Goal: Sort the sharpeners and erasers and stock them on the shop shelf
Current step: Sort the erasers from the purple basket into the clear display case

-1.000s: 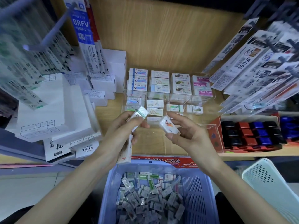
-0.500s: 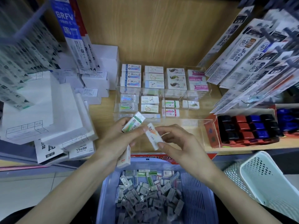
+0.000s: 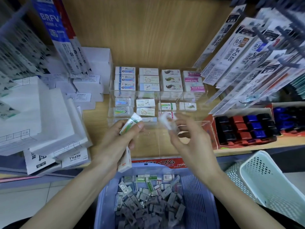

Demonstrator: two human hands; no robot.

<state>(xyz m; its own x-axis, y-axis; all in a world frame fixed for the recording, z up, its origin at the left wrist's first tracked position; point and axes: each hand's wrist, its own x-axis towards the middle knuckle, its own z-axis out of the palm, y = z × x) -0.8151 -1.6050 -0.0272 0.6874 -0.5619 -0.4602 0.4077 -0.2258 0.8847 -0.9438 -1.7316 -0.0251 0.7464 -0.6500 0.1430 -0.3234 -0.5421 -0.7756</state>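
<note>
My left hand [image 3: 115, 142] holds two wrapped erasers: a green-printed eraser [image 3: 131, 123] pinched at the fingertips and a second white eraser [image 3: 125, 161] lower in the palm. My right hand [image 3: 189, 139] pinches a blurred white eraser [image 3: 165, 120] with an orange mark, just in front of the clear acrylic eraser tray [image 3: 179, 100] on the wooden shelf. The tray's compartments hold rows of boxed erasers [image 3: 148, 80]. Below my hands a blue basket [image 3: 199, 199] holds several loose erasers and sharpeners [image 3: 145, 195].
White boxes [image 3: 41, 116] are stacked on the shelf to the left. A red box of black, red and blue items [image 3: 244, 128] sits on the right. Hanging refill packs [image 3: 247, 52] crowd the upper right and left. A pale green basket [image 3: 270, 184] stands at lower right.
My right hand has carried its eraser forward and rightward toward the acrylic tray, apart from my left hand. The left hand keeps its two erasers almost in place.
</note>
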